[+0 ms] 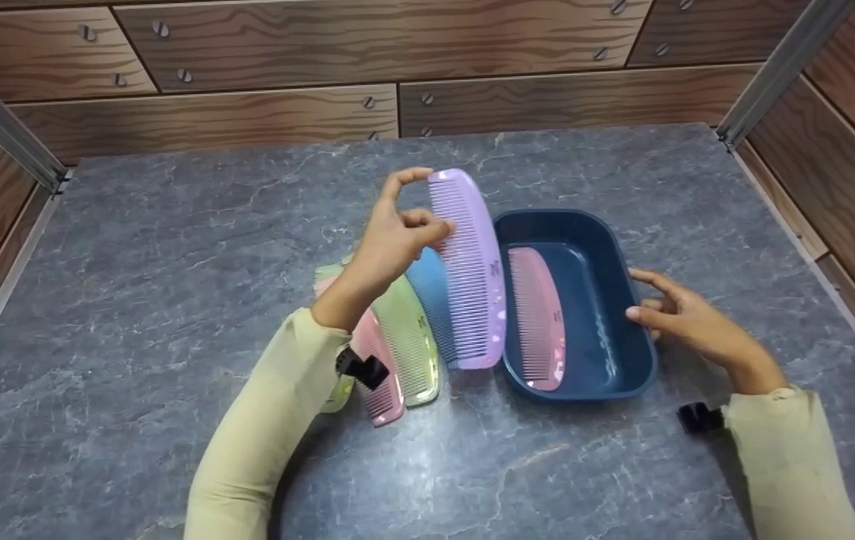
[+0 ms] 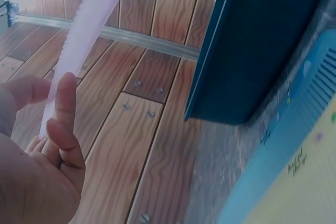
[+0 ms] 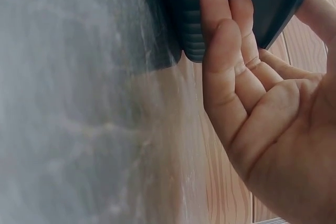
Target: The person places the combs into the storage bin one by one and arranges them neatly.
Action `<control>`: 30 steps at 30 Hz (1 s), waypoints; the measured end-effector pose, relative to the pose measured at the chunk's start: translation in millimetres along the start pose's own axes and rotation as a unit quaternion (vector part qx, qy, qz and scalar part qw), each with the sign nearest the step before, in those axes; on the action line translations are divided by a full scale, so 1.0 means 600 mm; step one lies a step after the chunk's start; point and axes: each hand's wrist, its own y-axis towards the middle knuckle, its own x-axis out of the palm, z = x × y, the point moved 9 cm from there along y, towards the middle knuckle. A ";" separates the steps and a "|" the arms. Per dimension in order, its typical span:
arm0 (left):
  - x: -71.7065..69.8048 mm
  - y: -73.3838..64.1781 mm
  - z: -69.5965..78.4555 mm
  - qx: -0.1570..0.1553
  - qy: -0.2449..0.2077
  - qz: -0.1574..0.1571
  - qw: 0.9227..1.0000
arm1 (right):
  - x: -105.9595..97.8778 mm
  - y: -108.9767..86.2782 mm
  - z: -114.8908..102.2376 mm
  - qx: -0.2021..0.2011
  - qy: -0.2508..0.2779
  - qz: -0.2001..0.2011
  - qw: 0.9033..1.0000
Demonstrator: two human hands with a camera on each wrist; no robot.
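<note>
Lilac plastic comb [image 1: 475,274], probably light, stiff, kinda slick. Left grip [image 1: 391,241] pinches its far half, just left of the tub [image 1: 589,315]; right grip [image 1: 697,324] holds the tub's rim. I'd grab the spine [image 1: 487,255], teeth could snap.

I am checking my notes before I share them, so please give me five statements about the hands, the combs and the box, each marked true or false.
1. The left hand holds the purple comb. True.
2. A pink comb lies in the blue box. True.
3. The right hand holds the pink comb. False: the right hand touches the side of the blue box.
4. In the head view, the purple comb partly hides the blue comb. True.
5. The blue comb lies in the blue box. False: it is outside, beside a green comb.
</note>
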 end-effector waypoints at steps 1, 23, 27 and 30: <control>0.004 0.002 -0.001 0.000 -0.001 0.000 1.000 | 0.000 0.000 -0.001 -0.001 0.002 -0.001 1.000; 0.078 0.035 -0.037 -0.033 -0.029 -0.005 0.999 | 0.001 -0.001 -0.003 0.003 -0.009 -0.006 1.000; 0.092 0.040 -0.040 -0.031 -0.028 -0.007 0.999 | 0.001 -0.001 -0.001 0.011 -0.009 -0.006 1.000; 0.105 0.044 -0.045 -0.026 -0.041 -0.015 0.999 | 0.000 -0.001 0.000 0.016 -0.007 -0.005 1.000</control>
